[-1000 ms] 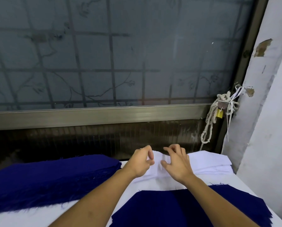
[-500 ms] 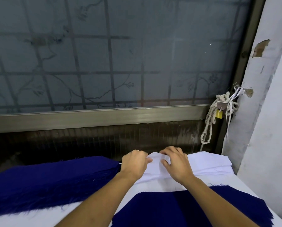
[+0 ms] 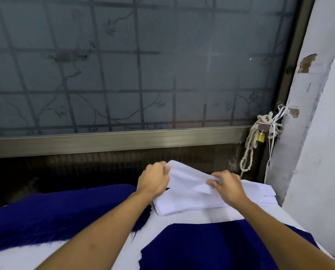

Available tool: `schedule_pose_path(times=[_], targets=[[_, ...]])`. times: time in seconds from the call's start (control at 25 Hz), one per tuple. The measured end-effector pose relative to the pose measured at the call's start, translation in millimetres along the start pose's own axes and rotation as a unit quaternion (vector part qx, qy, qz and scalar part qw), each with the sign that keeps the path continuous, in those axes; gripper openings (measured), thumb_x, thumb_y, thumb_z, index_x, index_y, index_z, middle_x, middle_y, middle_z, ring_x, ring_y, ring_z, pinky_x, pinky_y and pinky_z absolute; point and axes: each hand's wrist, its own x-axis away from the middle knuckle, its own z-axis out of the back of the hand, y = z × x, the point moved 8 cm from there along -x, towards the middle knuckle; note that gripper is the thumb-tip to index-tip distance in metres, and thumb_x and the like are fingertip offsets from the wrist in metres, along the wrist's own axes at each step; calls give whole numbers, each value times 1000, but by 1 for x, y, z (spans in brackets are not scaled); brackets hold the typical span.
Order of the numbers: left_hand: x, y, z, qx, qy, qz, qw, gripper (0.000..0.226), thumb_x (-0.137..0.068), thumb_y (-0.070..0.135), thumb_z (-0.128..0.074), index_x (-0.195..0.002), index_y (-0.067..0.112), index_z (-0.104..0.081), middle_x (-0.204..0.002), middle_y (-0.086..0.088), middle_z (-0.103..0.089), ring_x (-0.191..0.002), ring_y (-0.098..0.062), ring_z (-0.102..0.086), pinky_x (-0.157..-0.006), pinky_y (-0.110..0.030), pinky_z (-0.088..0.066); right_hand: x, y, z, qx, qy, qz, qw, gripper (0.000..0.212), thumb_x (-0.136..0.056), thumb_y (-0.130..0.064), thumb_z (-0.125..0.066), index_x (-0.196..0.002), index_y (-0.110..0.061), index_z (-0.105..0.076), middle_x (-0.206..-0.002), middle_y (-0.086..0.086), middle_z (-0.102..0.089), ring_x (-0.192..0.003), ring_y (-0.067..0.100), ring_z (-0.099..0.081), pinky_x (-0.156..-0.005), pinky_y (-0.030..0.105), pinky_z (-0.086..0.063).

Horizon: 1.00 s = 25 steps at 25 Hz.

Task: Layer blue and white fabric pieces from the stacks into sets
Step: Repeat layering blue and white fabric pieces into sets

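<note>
White piece (image 3: 184, 184) is peeling off the white stack (image 3: 193, 205) at the table's far right. Its left corner is now rising clear, where half a second ago it was lying flat under both hands. Left hand (image 3: 153, 182) is pinching that raised corner, fingers curled round it. Right hand (image 3: 229, 186) is pinching the piece's right part, low against the stack. Judgement: a single ply is separating, so the lift looks ready. Blue piece (image 3: 221, 244) is lying nearer on the table (image 3: 45, 256), likely the base awaiting it. Blue stack (image 3: 55, 213) is sitting to the left.
</note>
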Motion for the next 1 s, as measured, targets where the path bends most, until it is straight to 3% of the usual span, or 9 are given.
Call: schedule_pose_path(times=[0.08, 0.2, 0.32, 0.44, 0.52, 0.64, 0.72, 0.88, 1.0], targets=[[8, -15, 23, 18, 22, 30, 999, 36, -106, 31, -40, -73, 17, -44, -80, -8, -61, -79, -35, -58, -67, -39, -44, 8, -5, 17, 15, -17, 17, 1000, 6, -96, -33, -67, -93, -33, -73, -87, -5, -74, -95, 16, -65, -100, 40, -37], [26, -39, 58, 56, 55, 62, 995, 37, -104, 27, -43, -69, 13, -43, -70, -6, -56, -68, -28, -52, -63, -37, -40, 23, -9, 34, -13, -35, 14, 999, 15, -96, -25, -69, -83, -32, -71, -75, -8, -70, -77, 8, -64, -80, 30, -45], [62, -67, 86, 107, 94, 95, 985, 38, -105, 23, -44, -69, 12, -43, -64, -2, -49, -61, -20, -43, -56, -33, -32, 50, -19, 39, -133, -55, 17, 989, 19, -96, -14, -67, -83, -25, -76, -80, -6, -74, -79, 12, -68, -69, 21, -48], [107, -96, 87, 121, 104, 112, 981, 25, -106, 21, -47, -84, 15, -57, -73, -4, -61, -64, -17, -53, -52, -29, -36, 88, -27, 24, -256, -96, -11, 962, 26, -100, -14, -61, -90, -31, -78, -91, -19, -77, -87, -3, -69, -65, 4, -47], [135, -114, 90, 122, 115, 128, 978, 21, -106, 22, -48, -89, 18, -60, -79, -2, -64, -73, -19, -59, -55, -30, -42, 112, -31, 8, -297, -132, -55, 944, 28, -104, -18, -54, -95, -29, -78, -94, -17, -77, -89, -1, -70, -68, 8, -51], [165, -137, 105, 109, 139, 151, 973, 21, -107, 23, -47, -94, 17, -61, -80, 1, -65, -79, -18, -61, -61, -33, -47, 140, -41, -12, -372, -199, -120, 899, 31, -107, -29, -46, -113, -14, -73, -98, 7, -78, -84, 19, -72, -75, 29, -59], [180, -146, 118, 98, 153, 149, 972, 19, -107, 23, -47, -94, 18, -60, -80, 4, -64, -78, -13, -62, -61, -28, -47, 155, -46, -15, -380, -224, -136, 887, 34, -107, -36, -44, -118, -13, -67, -99, 12, -78, -82, 22, -69, -75, 29, -59], [216, -160, 132, 88, 156, 156, 972, 13, -105, 25, -53, -100, 18, -63, -86, 3, -66, -80, -10, -62, -66, -26, -46, 188, -42, -17, -345, -214, -155, 901, 32, -101, -49, -54, -116, -23, -66, -109, -4, -74, -96, 19, -67, -90, 37, -54], [246, -171, 131, 84, 139, 149, 975, 16, -102, 29, -59, -100, 16, -67, -93, 2, -69, -87, -11, -63, -76, -28, -46, 209, -43, -8, -371, -163, -114, 907, 24, -99, -43, -60, -98, -25, -77, -100, -15, -76, -99, 11, -69, -94, 35, -46]])
